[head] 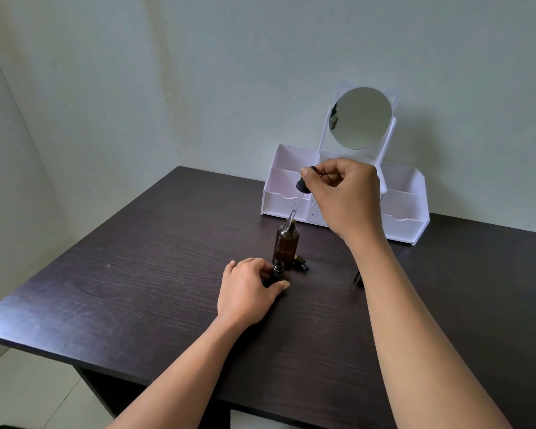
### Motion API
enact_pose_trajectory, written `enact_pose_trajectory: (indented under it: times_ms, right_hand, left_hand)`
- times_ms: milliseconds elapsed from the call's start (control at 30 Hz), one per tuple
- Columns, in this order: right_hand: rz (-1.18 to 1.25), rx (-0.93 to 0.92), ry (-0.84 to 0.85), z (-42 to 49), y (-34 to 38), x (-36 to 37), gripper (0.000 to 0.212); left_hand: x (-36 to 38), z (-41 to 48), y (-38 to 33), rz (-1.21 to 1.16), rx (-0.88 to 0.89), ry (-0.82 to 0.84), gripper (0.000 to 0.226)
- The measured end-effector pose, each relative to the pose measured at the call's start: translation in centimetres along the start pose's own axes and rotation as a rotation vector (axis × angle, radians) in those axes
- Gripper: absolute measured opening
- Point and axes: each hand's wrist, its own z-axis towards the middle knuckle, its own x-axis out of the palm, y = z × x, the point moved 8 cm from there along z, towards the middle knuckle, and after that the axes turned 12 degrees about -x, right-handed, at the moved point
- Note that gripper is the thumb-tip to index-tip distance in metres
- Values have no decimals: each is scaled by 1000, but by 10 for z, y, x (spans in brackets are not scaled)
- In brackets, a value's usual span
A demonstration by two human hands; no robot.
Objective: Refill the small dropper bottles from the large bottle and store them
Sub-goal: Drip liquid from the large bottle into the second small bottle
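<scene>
Diagonally slanted dropper [297, 202], tip down-left at large bottle [287, 247], right hand [347, 193] pinching bulb

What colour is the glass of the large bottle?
The large bottle is amber brown; head view.

Table [136, 274]: dark wood-grain top, matt, faintly scuffed.
Large bottle [287, 246]: amber glass, glossy, see-through.
Small bottle [277, 270]: dark, threaded neck, material unclear.
Dropper [297, 202]: clear glassy tube, black matt bulb.
Organizer [403, 221]: white, smooth, plastic-looking.
Mirror [361, 117]: polished, reflective.
Wall [198, 72]: matt paint, blotchy.
</scene>
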Motion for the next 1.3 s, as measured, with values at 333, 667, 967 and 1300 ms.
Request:
enact_pose_trajectory:
  times_ms: [333, 667, 967, 1300]
  right_hand:
    - [-7, 57, 99, -34, -10, 12, 15]
    - [-7, 62, 118, -41, -13, 18, 15]
    - [-20, 66, 123, -40, -15, 22, 15]
    - [-71, 41, 150, -40, -18, 26, 17]
  left_hand:
    - [-1, 0, 0, 1, -2, 7, 29]
    - [0, 1, 1, 12, -2, 5, 34]
    - [-1, 1, 0, 11, -8, 17, 31]
    - [-1, 0, 0, 10, -2, 23, 28]
